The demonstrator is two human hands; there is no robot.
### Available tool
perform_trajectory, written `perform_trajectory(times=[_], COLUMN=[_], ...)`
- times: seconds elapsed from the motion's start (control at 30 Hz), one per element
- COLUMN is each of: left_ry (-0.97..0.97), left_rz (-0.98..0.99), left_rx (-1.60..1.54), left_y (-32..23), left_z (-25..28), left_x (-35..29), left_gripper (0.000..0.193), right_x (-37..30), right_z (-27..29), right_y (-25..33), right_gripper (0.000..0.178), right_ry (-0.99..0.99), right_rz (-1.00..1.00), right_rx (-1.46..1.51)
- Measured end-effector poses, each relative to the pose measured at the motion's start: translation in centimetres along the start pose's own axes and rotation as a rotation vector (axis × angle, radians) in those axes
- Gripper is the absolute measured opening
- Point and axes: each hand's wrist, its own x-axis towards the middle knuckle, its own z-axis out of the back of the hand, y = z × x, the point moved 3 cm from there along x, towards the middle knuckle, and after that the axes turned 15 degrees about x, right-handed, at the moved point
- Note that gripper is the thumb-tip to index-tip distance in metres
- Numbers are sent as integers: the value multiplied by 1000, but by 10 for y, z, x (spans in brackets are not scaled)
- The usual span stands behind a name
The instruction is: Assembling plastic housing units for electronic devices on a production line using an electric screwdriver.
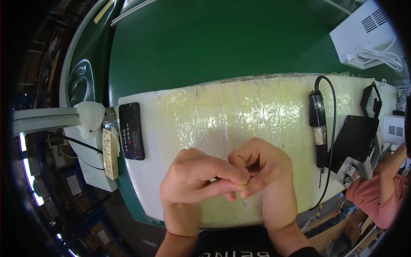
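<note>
My left hand (201, 176) and my right hand (265, 167) meet over the near part of a plastic-wrapped pad (205, 115). The fingertips of both are pinched together and touch each other. Whatever they hold, if anything, is too small or hidden to make out. To the right of my hands lies a black electric screwdriver (319, 132) with a thin bit pointing toward me and a black cord. A black phone (132, 130) rests on the pad's left end.
A beige power strip (110, 152) and a white bag (90, 118) are at the left edge. At right stand a black box-like device (354, 139), an open black tray (370, 100) and a white machine (364, 34) with a coiled cable. Another person's arm (387, 175) shows at far right.
</note>
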Motion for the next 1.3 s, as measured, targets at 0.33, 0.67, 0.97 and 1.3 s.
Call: perform_trajectory(times=[0.33, 0.67, 0.97, 1.3], left_ry=[-35, -40, -34, -43], left_rz=[-1, 40, 19, 17], left_rx=[65, 143, 28, 100], left_y=[-2, -4, -1, -4], left_z=[-1, 2, 0, -1], left_x=[-2, 0, 2, 1], left_gripper=[8, 7, 6, 15], right_x=[1, 1, -1, -2], right_z=[2, 3, 0, 0], right_y=[-2, -3, 1, 1], right_gripper=[25, 24, 25, 24], right_ry=[75, -9, 6, 23], right_rz=[31, 53, 48, 35], right_rx=[-25, -88, -31, -14])
